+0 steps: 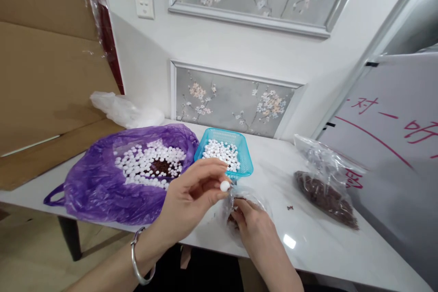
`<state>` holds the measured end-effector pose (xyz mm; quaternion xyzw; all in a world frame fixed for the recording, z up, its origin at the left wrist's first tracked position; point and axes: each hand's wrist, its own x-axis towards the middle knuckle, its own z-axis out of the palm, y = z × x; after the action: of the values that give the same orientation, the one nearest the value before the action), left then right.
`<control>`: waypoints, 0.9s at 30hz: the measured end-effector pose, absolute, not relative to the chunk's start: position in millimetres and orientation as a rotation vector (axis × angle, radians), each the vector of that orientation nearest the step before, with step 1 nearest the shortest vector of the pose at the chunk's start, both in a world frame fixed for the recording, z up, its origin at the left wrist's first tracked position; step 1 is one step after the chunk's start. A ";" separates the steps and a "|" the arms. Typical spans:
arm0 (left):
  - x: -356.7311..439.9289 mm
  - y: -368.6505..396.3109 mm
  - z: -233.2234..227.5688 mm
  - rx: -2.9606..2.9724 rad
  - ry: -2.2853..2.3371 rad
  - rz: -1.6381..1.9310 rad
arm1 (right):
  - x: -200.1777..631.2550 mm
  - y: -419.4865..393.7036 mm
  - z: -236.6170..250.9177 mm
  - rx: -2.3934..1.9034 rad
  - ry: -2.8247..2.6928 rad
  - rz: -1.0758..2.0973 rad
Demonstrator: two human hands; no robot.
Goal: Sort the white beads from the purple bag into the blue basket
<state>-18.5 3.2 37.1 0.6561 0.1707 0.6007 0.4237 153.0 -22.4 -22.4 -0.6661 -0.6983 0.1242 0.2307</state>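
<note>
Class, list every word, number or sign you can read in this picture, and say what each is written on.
"对": red handwriting near the top of the whiteboard on the right.
"一": red stroke beside it on the same board.
"听": red, cut off by the picture's right edge; the reading is uncertain.
Red marks behind the clear bag: hidden, unreadable.
Purple bag, blue basket, wall socket: no text shows.

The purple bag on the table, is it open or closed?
Open. The purple bag lies with its mouth spread wide, and the white beads and a dark patch inside it are plainly visible.
</note>
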 end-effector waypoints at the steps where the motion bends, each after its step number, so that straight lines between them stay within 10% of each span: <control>1: -19.2 4.3 37.1 1.608 0.415 1.484 | 152.3 -22.4 -21.7 -1.839 -1.927 0.345; 12: -15.8 2.8 44.3 1.047 0.361 1.285 | 148.2 -18.8 -24.5 -1.940 -1.988 0.295; 27: -64.3 91.5 58.9 2.397 1.308 0.906 | 149.5 -13.8 -47.2 -1.977 -2.171 0.201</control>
<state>-64.3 91.5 58.9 0.8259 0.4507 0.3123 0.1316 149.5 -13.8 -47.2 -0.6684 -0.7340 0.0681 0.0989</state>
